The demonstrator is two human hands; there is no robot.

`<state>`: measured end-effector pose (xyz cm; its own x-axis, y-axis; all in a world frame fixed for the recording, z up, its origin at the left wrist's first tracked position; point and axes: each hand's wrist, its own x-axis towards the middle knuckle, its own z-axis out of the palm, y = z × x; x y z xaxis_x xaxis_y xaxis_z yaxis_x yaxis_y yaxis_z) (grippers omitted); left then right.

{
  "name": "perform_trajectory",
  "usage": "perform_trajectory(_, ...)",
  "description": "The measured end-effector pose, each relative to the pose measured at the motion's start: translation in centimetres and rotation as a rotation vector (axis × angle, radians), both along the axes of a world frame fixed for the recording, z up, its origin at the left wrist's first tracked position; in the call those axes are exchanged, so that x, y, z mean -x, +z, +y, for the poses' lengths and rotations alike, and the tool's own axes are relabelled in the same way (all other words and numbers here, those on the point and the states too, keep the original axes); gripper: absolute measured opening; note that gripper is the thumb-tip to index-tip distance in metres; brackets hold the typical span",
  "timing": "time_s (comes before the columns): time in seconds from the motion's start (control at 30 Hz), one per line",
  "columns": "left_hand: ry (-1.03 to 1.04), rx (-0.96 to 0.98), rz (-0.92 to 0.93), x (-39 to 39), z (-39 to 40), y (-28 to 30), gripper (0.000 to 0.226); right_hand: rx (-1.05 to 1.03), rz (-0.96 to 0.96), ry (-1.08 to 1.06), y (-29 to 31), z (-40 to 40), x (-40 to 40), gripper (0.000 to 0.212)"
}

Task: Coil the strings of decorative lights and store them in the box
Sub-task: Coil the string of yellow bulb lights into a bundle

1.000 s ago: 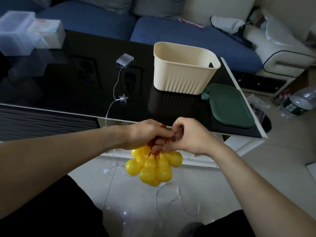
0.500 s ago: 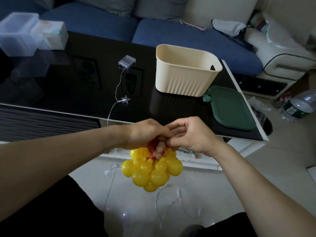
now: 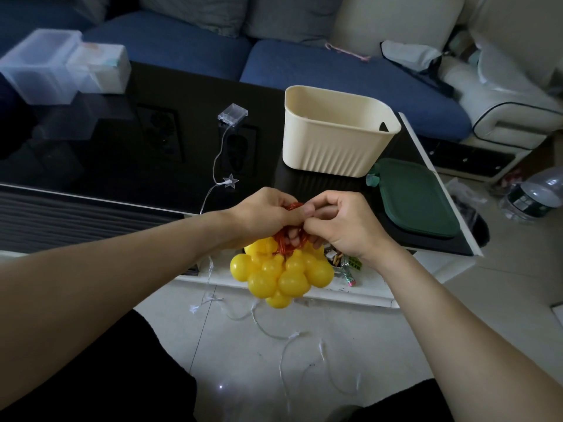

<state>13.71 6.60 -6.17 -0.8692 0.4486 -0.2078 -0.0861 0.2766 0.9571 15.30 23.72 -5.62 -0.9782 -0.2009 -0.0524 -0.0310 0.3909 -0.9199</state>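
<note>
Left hand and right hand meet just off the table's near edge, fingers of both curled, pinching the red wire coil. Yellow bulb cluster hangs beneath, over open floor. Cream box at 12 o'clock, upright, near the table's right edge; green lid at 2 o'clock.

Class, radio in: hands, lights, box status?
Left hand and right hand grip red cord. Yellow bulbs bunched, hanging. Cream box open, path clear.
</note>
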Motion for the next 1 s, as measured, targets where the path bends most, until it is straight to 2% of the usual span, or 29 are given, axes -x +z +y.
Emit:
perform_trajectory(0.17,-0.012,0.133,0.197,0.4,-0.5,-0.2,0.035,-0.031,0.019,0.015,0.1,-0.1,0.2,0.018)
perform_trajectory(0.3,-0.091,0.145,0.205,0.5,-1.5,0.1,0.032,-0.047,0.017,0.065,0.3,-0.1,0.0,0.020)
perform_trajectory(0.6,-0.257,0.082,-0.075,0.5,-2.7,0.0,0.046,-0.081,0.001,0.143,-0.5,0.3,0.0,0.024)
perform_trajectory(0.73,-0.355,0.006,-0.232,0.8,-2.6,-1.0,0.040,-0.113,0.032,0.187,-1.1,0.5,0.0,0.025)
perform_trajectory(0.8,-0.341,-0.080,-0.302,0.6,-2.3,-1.2,0.028,-0.121,0.072,0.182,-1.1,0.5,0.0,0.027)
perform_trajectory(0.9,-0.279,-0.229,-0.361,0.5,-1.6,-0.9,0.027,-0.089,0.122,0.144,-0.7,0.8,0.3,0.032)
perform_trajectory(1.0,-0.247,-0.264,-0.370,0.5,-1.2,-0.6,0.025,-0.046,0.110,0.137,-0.4,1.2,0.5,0.031)
